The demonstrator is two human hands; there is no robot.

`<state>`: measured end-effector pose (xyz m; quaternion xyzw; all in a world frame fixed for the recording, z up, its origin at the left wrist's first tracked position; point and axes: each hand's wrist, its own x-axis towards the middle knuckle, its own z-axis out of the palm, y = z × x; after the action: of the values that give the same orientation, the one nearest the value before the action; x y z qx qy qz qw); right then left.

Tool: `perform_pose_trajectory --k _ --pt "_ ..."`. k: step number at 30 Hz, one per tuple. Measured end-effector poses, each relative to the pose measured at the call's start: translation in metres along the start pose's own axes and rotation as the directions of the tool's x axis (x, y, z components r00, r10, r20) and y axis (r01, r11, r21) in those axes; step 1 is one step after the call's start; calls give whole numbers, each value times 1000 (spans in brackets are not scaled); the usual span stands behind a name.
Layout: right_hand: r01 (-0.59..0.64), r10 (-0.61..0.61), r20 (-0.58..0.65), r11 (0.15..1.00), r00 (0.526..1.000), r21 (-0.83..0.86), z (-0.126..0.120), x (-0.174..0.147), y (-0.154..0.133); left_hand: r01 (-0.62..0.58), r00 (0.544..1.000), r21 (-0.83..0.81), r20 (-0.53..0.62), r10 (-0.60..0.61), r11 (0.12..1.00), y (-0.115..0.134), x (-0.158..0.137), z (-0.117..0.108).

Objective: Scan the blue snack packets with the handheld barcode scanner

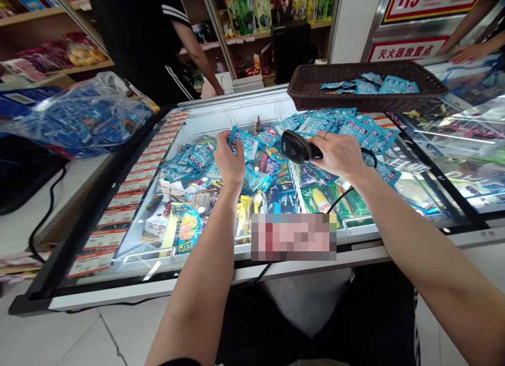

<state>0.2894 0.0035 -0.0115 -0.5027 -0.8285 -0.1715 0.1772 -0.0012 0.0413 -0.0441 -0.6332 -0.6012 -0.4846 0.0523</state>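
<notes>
My left hand [230, 158] grips a small blue packet [245, 142] by its left end, above the glass top of a chest freezer. In my right hand [341, 153] is a black handheld barcode scanner [295, 146], its head turned left toward that packet. The scanner's black cable [340, 199] runs down past my right wrist to the front edge. Many blue packets lie spread on the glass, one heap [193, 158] left of my left hand and a larger heap [335, 121] behind and right of the scanner.
A brown woven basket [294, 95] holding more blue packets stands at the back right. Wrapped ice creams [189, 226] show through the freezer glass. On the left counter lies a blue plastic-wrapped bundle [90, 116]. A person [138, 45] stands behind; another person's hands [469, 53] are far right.
</notes>
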Motion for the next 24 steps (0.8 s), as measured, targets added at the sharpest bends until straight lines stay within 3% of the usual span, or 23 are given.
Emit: perform_pose_trajectory --k 4,6,8,10,13,15,24 --pt "-38 38 3 999 999 4 -1 -1 3 117 993 184 -9 -117 976 -6 2 -11" --pt "-47 47 14 999 999 5 -1 -1 3 120 993 244 -9 -122 962 -1 0 -15" --pt "-50 50 22 999 999 6 -2 -1 3 41 998 283 34 -53 958 8 -3 -17" --pt "-50 50 21 999 999 6 -2 0 3 -111 981 292 184 58 950 18 -5 -16" --pt "-56 56 11 998 998 3 -3 0 3 -288 893 275 422 154 917 23 -10 -8" --pt "-66 66 10 998 998 1 -3 -1 4 -310 865 278 480 149 909 17 -11 -3" --pt "-82 82 25 997 996 -1 -4 0 6 -303 874 172 443 201 937 -22 0 -2"
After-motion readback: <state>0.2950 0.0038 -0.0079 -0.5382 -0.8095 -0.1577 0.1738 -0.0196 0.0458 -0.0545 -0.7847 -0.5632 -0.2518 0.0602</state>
